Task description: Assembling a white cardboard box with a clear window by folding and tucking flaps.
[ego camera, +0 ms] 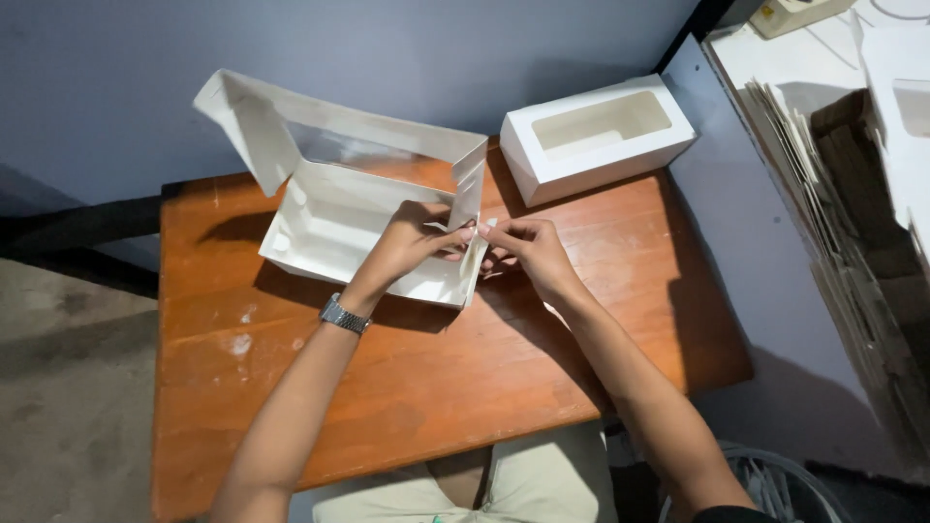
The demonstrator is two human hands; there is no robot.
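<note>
Head view, looking down on a small orange-brown wooden desk (417, 387) set against a blue-grey wall.

Item 1: white cardboard box (334, 228), half assembled, lying open on the far left-centre of the desk. Its lid (339, 126) is raised toward the wall and has a clear window panel. The tray part rests flat on the wood; its right end wall stands upright.

Item 2: left hand (412, 242), a metal wristwatch (345, 316) on the wrist. It reaches over the near rim into the tray at the box's right end. Its fingers (455, 235) are curled and pressed together against the right end flap (472, 254).

Item 3: right hand (533, 250), just outside the same end wall. Its fingers (499, 232) are pinching the small white flap at that corner, thumb and forefinger closed on the card. Both hands meet at this flap, nearly touching.

Item 4: second white box (596, 136), closed and finished, with a rectangular window in its top. It sits at the far right corner of the desk, partly over the edge, apart from the hands.

Item 5: stack of flat white card blanks (823, 194), leaning at the right side, off the desk.

Item 6: the person's lap in pale trousers (513, 484), at the near edge of the desk.
</note>
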